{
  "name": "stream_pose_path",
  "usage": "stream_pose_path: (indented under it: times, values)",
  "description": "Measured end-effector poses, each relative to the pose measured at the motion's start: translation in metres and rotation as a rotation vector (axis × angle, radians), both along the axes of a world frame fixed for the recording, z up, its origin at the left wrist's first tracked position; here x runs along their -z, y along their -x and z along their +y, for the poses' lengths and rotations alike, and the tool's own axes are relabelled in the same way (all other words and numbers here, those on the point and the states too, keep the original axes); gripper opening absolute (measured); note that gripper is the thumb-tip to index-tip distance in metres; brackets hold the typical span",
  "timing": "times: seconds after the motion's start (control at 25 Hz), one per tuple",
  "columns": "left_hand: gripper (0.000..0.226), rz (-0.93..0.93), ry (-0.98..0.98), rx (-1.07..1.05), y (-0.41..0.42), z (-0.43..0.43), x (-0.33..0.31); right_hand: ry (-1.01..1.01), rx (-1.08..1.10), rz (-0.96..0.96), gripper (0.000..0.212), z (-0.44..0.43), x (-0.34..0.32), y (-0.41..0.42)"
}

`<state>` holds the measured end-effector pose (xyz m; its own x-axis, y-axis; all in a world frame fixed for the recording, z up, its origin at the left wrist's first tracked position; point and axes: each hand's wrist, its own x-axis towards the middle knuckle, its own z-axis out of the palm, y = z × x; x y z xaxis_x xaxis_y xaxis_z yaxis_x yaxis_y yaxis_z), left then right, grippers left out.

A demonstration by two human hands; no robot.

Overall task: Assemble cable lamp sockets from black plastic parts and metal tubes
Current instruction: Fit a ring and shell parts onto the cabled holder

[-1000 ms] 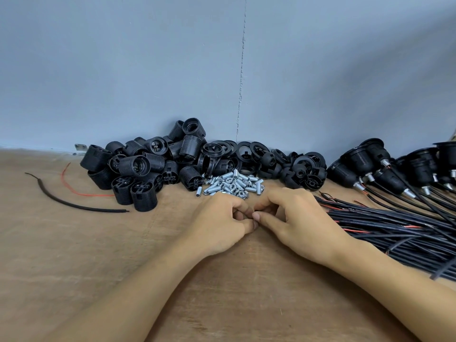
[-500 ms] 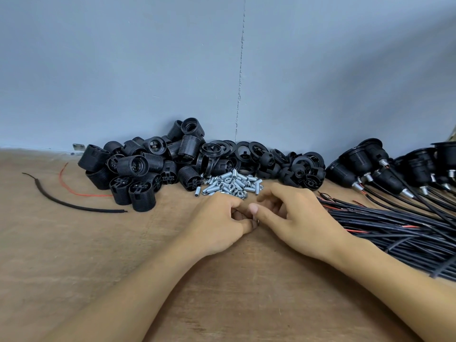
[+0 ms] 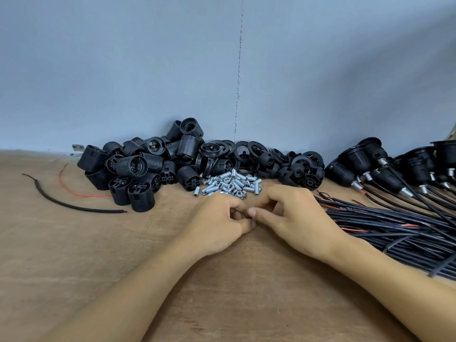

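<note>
Across a brown desk (image 3: 74, 255), stock sorted by kind along the blue-grey wall (image 3: 148, 70), most likely so each part lies one short reach away.

On the right, a thick bundle of black cables (image 3: 394, 228), laid lengthwise and fanning back to the finished sockets (image 3: 365, 159), probably to keep the leads from tangling. Shows red cores at a few cut ends.

Far left of centre, a heap of black threaded socket bodies (image 3: 148, 169): ribbed, matt, hollow, some upright on their bases, some tipped on their sides. Next to it, flat black rings (image 3: 237, 151) leaning against the wall, then rounded black caps (image 3: 298, 169) with a hole in the crown.

In the middle of the desk, left hand (image 3: 217, 223) and right hand (image 3: 291, 218), brought together knuckle to knuckle and resting low on the desk, seemingly for steadiness in fine work. Left fingers (image 3: 233, 206) curled under; right fingers (image 3: 274, 201) bent, thumb pressed to the left fingertips. Hides whatever sits between them; cannot tell what is pinched, if anything.

Just beyond the knuckles, a small pile of bright metal tubes (image 3: 232, 183), short, threaded, open-ended, touching the foot of the black heaps.

Well apart on the left, a loose black cable offcut (image 3: 69, 206) and a thin red wire (image 3: 71, 191), apparently scrap set aside.
</note>
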<state>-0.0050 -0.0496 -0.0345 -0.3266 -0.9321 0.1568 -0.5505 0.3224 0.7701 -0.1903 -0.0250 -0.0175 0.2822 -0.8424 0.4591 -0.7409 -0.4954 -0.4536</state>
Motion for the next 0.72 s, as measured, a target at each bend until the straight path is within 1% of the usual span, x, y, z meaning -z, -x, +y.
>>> stream_pose_path:
  times: [0.04,0.08,0.12,0.2,0.28,0.32,0.36,0.4,0.48,0.56,0.64,0.72]
  values:
    - [0.011,0.001,-0.005,-0.002,-0.0002,0.0001,0.0003,0.009,0.046,-0.016,0.021,-0.0010,-0.0005,-0.0002]
    - [0.010,0.006,-0.010,-0.001,-0.0002,0.0002,0.0004,0.008,0.067,-0.032,0.022,-0.0008,-0.0017,0.0003]
    - [0.009,0.015,-0.013,0.003,-0.0003,0.0002,0.0001,-0.001,0.050,-0.047,0.018,-0.0007,-0.0031,0.0015]
    - [0.010,0.027,-0.010,0.015,0.0003,0.0003,-0.0004,-0.032,-0.042,0.015,0.007,0.0006,-0.0075,0.0039]
    - [0.014,0.016,0.007,0.012,0.0000,0.0006,0.0000,-0.041,-0.061,0.078,0.025,0.0037,-0.0070,0.0021]
    - [0.011,0.014,0.017,0.009,-0.0002,0.0005,0.0006,-0.031,-0.037,0.082,0.029,0.0039,-0.0054,0.0009]
    - [0.007,0.027,0.027,0.003,0.0000,0.0008,0.0011,-0.017,-0.013,0.058,0.028,0.0036,-0.0038,-0.0003]
    - [0.005,0.054,0.039,-0.008,0.0000,0.0012,0.0011,-0.008,0.017,0.008,0.023,0.0029,-0.0023,-0.0011]
    - [0.019,0.127,0.053,-0.035,-0.0004,0.0019,0.0005,-0.030,0.089,-0.160,0.010,-0.0002,-0.0022,0.0020]
    - [0.028,0.223,0.040,-0.056,-0.0008,0.0022,-0.0006,-0.098,0.094,-0.348,0.009,-0.0021,-0.0058,0.0056]
    - [0.021,0.332,0.004,-0.042,0.0008,0.0034,-0.0016,-0.187,0.031,-0.439,0.010,-0.0013,-0.0070,0.0053]
    - [0.016,0.430,-0.029,0.001,0.0039,0.0056,-0.0025,-0.239,-0.019,-0.463,0.011,0.0004,-0.0068,0.0043]
